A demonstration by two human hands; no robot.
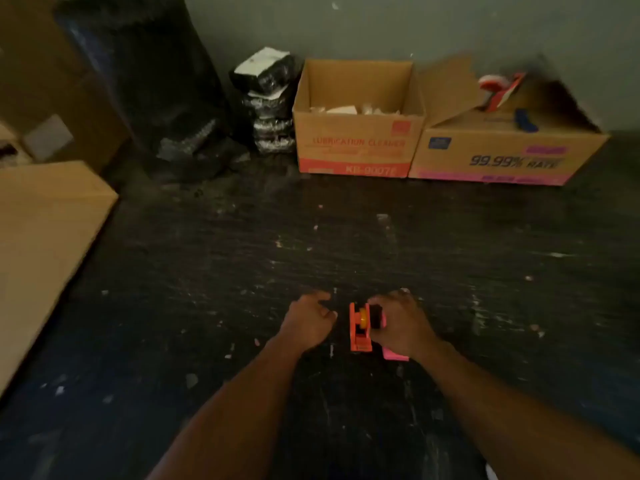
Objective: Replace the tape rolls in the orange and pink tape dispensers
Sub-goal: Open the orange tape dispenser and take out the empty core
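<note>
An orange tape dispenser point(359, 329) stands on the dark floor point(311, 237) between my two hands, with a yellow hub showing inside it. Right beside it is a pink tape dispenser point(394, 355), mostly hidden under my right hand point(398, 322); only its near corner and a dark part by my fingers show. My right hand lies over the pink dispenser with fingers curled around it. My left hand point(308, 320) hovers just left of the orange dispenser, fingers curled and apart from it, holding nothing that I can see.
Two open cardboard boxes stand against the wall: one marked "LUBRICATION CLEANER" point(358, 147) and one point(502, 157) holding red, white and blue items. Black wrapped bundles point(266, 102) and a black bag point(149, 81) sit left of them. A flat cardboard sheet point(45, 237) lies at the left.
</note>
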